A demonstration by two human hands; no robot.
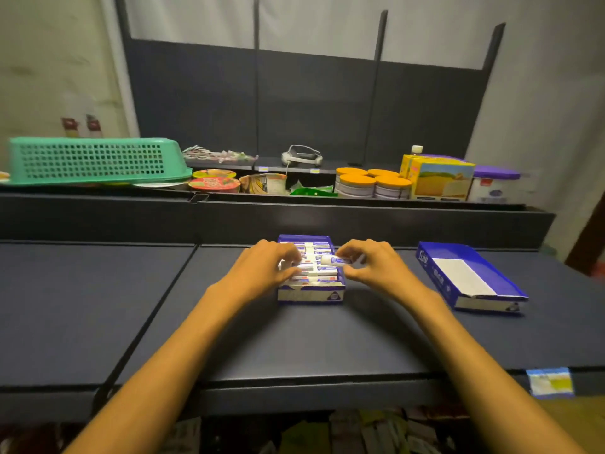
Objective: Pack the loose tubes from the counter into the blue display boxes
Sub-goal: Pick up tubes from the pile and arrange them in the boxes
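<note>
A blue display box stands at the middle of the dark counter, filled with several white and blue tubes lying crosswise. My right hand pinches one tube just above the box's right side. My left hand rests on the tubes at the box's left side, fingers curled over them. A second blue display box lies to the right, holding no tubes, its white floor showing.
Behind the counter a raised ledge carries an upturned green basket, noodle cups, orange-lidded tins, a yellow carton and a purple-lidded tub. A price label hangs on the front edge.
</note>
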